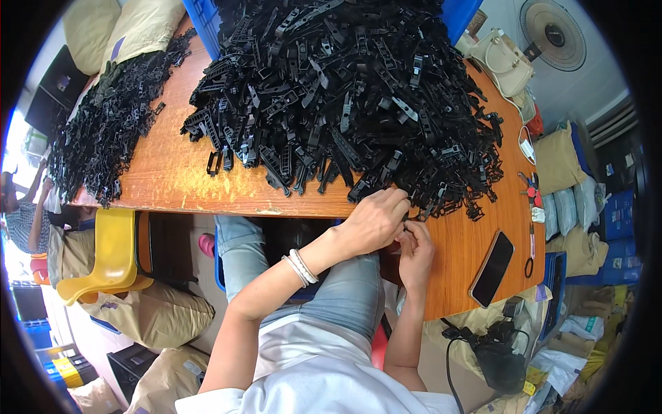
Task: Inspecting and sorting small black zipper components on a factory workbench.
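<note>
A big heap of black plastic clip-like parts (331, 90) covers the middle of the wooden table (186, 172). At the heap's near edge my left hand (376, 219), with pale bands on its wrist, is closed, its fingers bent downward. My right hand (416, 250) meets it at the fingertips, closed in a pinch just past the table's edge. Whatever lies between the fingers is small, dark and mostly hidden. A few loose parts, such as a small black frame (214, 163), lie at the heap's left front.
A second pile of smaller black parts (114, 127) lies on the left, by a sack (141, 27). To the right are a phone (492, 269), red-handled pliers (531, 188), scissors (530, 255) and a handbag (502, 62). A yellow chair (110, 248) stands left; a person is farther back.
</note>
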Demonstrator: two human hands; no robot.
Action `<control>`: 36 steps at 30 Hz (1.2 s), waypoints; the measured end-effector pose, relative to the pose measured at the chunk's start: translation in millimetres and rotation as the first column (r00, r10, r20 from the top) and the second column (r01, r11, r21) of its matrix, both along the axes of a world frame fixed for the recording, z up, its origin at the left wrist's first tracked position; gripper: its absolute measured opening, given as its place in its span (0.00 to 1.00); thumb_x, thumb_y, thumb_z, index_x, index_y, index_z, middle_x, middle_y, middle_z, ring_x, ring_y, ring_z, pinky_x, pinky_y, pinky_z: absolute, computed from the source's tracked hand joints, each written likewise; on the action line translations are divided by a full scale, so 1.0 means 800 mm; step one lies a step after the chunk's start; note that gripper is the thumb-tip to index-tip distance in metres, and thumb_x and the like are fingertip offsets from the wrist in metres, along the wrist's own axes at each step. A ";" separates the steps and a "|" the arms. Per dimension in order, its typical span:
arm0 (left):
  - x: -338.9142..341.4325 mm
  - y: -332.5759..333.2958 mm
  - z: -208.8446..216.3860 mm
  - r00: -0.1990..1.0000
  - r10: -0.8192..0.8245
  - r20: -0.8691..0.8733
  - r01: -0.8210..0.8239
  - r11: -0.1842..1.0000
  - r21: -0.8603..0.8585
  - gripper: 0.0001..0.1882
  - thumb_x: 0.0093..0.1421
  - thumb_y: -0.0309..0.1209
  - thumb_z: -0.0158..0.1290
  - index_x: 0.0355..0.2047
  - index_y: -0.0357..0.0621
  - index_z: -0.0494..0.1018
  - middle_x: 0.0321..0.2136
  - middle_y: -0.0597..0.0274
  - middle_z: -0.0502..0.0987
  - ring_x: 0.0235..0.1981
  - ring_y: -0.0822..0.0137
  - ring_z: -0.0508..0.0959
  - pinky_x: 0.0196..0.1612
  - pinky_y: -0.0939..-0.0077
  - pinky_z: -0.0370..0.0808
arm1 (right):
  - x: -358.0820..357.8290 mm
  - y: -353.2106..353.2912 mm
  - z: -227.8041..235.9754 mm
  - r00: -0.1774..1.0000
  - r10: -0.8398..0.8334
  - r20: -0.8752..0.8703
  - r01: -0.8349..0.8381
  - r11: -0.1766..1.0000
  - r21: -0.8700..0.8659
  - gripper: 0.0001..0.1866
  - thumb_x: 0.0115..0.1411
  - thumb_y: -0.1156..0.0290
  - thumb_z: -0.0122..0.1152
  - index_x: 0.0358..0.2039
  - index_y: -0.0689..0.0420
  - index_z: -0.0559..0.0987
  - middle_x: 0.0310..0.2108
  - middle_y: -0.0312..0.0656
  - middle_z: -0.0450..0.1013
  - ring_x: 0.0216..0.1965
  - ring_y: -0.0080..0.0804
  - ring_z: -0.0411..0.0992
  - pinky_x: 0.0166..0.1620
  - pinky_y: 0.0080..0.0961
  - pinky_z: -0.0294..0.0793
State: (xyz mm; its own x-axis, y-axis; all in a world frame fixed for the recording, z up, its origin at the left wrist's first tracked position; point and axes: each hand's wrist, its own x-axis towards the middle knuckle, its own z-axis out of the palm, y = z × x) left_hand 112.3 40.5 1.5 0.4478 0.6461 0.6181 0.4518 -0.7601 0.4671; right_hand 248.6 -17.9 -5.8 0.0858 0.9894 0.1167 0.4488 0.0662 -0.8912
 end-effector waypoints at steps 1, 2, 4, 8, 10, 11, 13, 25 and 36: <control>-0.001 -0.004 0.002 0.991 0.010 0.131 -0.002 0.998 -0.059 0.14 0.41 0.20 0.54 0.31 0.32 0.67 0.35 0.51 0.70 0.36 0.55 0.73 0.38 0.72 0.72 | 0.000 0.000 -0.001 1.000 0.000 0.000 0.000 1.000 -0.002 0.08 0.55 0.84 0.50 0.37 0.67 0.72 0.34 0.43 0.68 0.32 0.31 0.72 0.35 0.20 0.71; -0.004 -0.010 0.003 0.991 0.010 0.132 -0.002 0.998 -0.061 0.14 0.41 0.20 0.54 0.31 0.32 0.67 0.35 0.51 0.70 0.36 0.55 0.73 0.38 0.72 0.72 | 0.001 0.000 -0.002 0.998 0.014 -0.053 -0.014 1.000 -0.005 0.08 0.55 0.84 0.50 0.37 0.67 0.72 0.34 0.43 0.68 0.32 0.31 0.72 0.35 0.20 0.70; -0.017 -0.024 0.018 0.863 0.162 0.479 -0.003 0.949 -0.316 0.13 0.43 0.17 0.51 0.33 0.33 0.68 0.37 0.48 0.71 0.37 0.52 0.74 0.40 0.70 0.72 | 0.002 0.001 -0.001 0.994 0.026 -0.108 -0.027 1.000 -0.005 0.09 0.55 0.84 0.50 0.37 0.67 0.72 0.34 0.42 0.68 0.32 0.30 0.72 0.36 0.20 0.70; -0.061 -0.042 0.020 0.505 0.425 0.751 0.330 0.708 -0.624 0.08 0.54 0.15 0.47 0.35 0.31 0.67 0.38 0.52 0.73 0.38 0.65 0.77 0.43 0.79 0.74 | 0.001 0.001 0.003 0.990 0.035 -0.137 -0.043 0.997 -0.059 0.08 0.55 0.84 0.50 0.36 0.66 0.73 0.34 0.42 0.68 0.32 0.29 0.72 0.35 0.19 0.70; -0.079 -0.049 0.021 0.440 0.463 0.769 0.417 0.653 -0.632 0.07 0.55 0.15 0.46 0.36 0.30 0.66 0.38 0.52 0.73 0.37 0.65 0.78 0.44 0.80 0.74 | 0.002 0.001 0.003 0.991 0.049 -0.125 -0.055 0.997 -0.051 0.08 0.55 0.84 0.51 0.36 0.66 0.73 0.33 0.42 0.68 0.32 0.28 0.72 0.35 0.19 0.70; -0.085 -0.055 0.025 0.469 0.505 0.725 0.418 0.596 -0.686 0.08 0.57 0.16 0.46 0.38 0.29 0.66 0.38 0.52 0.73 0.36 0.65 0.78 0.43 0.79 0.74 | 0.004 0.001 0.003 0.993 0.072 -0.093 -0.075 0.997 -0.028 0.08 0.54 0.84 0.51 0.35 0.65 0.74 0.33 0.42 0.68 0.31 0.28 0.71 0.34 0.19 0.70; -0.090 -0.065 0.026 0.495 0.544 0.678 0.414 0.538 -0.734 0.09 0.58 0.18 0.45 0.40 0.27 0.67 0.38 0.52 0.73 0.36 0.64 0.78 0.43 0.78 0.74 | 0.001 0.000 0.008 0.993 0.102 -0.061 -0.102 0.995 -0.005 0.08 0.53 0.84 0.52 0.35 0.65 0.74 0.32 0.41 0.69 0.30 0.28 0.71 0.34 0.18 0.69; -0.095 -0.097 0.047 0.862 0.265 0.432 0.189 0.623 -0.759 0.12 0.59 0.22 0.45 0.43 0.31 0.71 0.34 0.56 0.75 0.36 0.73 0.72 0.42 0.81 0.67 | -0.032 -0.031 0.047 0.934 0.320 -0.160 -0.292 0.940 0.179 0.08 0.55 0.83 0.53 0.36 0.71 0.74 0.35 0.44 0.68 0.28 0.27 0.72 0.31 0.17 0.73; -0.104 -0.114 0.057 0.952 0.161 0.262 0.026 0.807 -0.590 0.21 0.50 0.27 0.58 0.44 0.33 0.68 0.32 0.48 0.75 0.30 0.56 0.77 0.33 0.73 0.73 | -0.057 -0.027 0.059 0.949 0.310 0.050 -0.307 0.883 0.355 0.12 0.53 0.79 0.56 0.39 0.66 0.74 0.38 0.44 0.68 0.37 0.31 0.70 0.38 0.22 0.71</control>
